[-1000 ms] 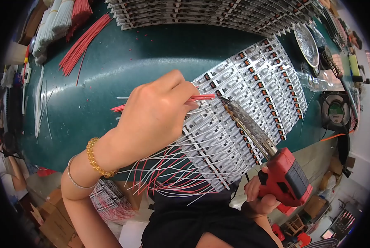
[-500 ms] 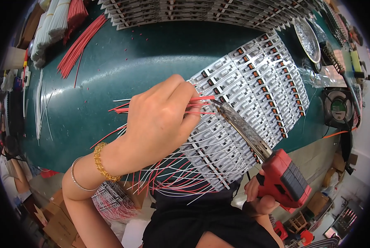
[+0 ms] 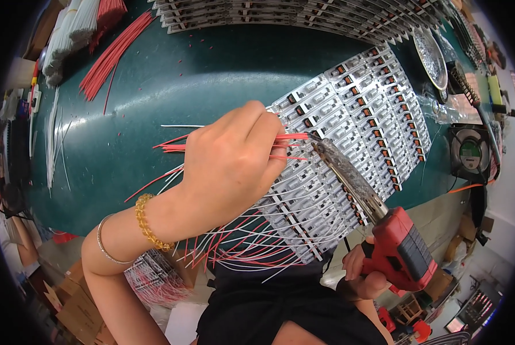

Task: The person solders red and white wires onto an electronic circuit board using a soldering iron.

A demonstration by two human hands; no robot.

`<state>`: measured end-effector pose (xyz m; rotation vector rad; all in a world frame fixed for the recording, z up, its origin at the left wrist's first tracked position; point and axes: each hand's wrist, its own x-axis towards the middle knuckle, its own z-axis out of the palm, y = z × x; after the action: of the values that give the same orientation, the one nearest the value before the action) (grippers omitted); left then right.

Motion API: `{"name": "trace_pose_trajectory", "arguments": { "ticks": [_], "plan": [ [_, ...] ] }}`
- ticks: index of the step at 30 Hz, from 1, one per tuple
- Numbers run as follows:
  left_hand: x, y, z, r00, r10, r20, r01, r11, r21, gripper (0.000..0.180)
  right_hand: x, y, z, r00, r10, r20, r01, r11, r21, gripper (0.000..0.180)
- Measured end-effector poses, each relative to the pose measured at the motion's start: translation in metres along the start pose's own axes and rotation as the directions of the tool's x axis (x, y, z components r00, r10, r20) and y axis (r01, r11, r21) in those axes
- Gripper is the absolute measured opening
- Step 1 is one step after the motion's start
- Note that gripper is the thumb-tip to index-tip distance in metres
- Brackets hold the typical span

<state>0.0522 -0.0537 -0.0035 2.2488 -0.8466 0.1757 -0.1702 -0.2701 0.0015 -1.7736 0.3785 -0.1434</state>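
My left hand pinches a small bundle of thin red wires and holds their tips against a white circuit strip in a panel of many strips on the green table. My right hand grips a red soldering gun whose long crusted tip meets the wire ends at the strip. Red and white wires fan out from the panel's near edge.
More strip panels lie along the far edge. Bundles of red wires and white wires sit at the far left. A small fan and a metal dish stand at the right. Cardboard boxes lie below.
My left hand has shifted slightly along the panel with the red wires, and the soldering tip has followed to meet the wire ends at a strip.
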Motion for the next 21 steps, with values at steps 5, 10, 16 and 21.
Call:
{"name": "trace_pose_trajectory", "arguments": {
  "ticks": [5, 10, 16, 21],
  "plan": [
    [0.001, 0.001, -0.002, 1.000, 0.021, 0.023, -0.021, 1.000, 0.023, 0.018, 0.007, -0.017, 0.014, 0.996, 0.083, -0.020, -0.079, 0.985, 0.152, 0.093],
    [0.004, 0.003, -0.015, 0.996, -0.036, 0.079, 0.043, 0.995, -0.092, 0.010, 0.011, -0.019, 0.015, 0.993, 0.113, -0.026, -0.106, 0.977, 0.187, 0.095],
    [0.009, -0.003, -0.031, 0.997, 0.036, -0.072, -0.045, 0.990, -0.134, 0.003, 0.006, -0.017, 0.012, 0.995, 0.090, -0.044, -0.077, 0.969, 0.233, 0.094],
    [0.010, 0.032, -0.040, 0.953, -0.295, 0.070, 0.303, 0.916, -0.263, 0.005, -0.001, -0.013, 0.003, 0.995, 0.084, -0.057, -0.069, 0.974, 0.217, 0.096]
  ]
}}
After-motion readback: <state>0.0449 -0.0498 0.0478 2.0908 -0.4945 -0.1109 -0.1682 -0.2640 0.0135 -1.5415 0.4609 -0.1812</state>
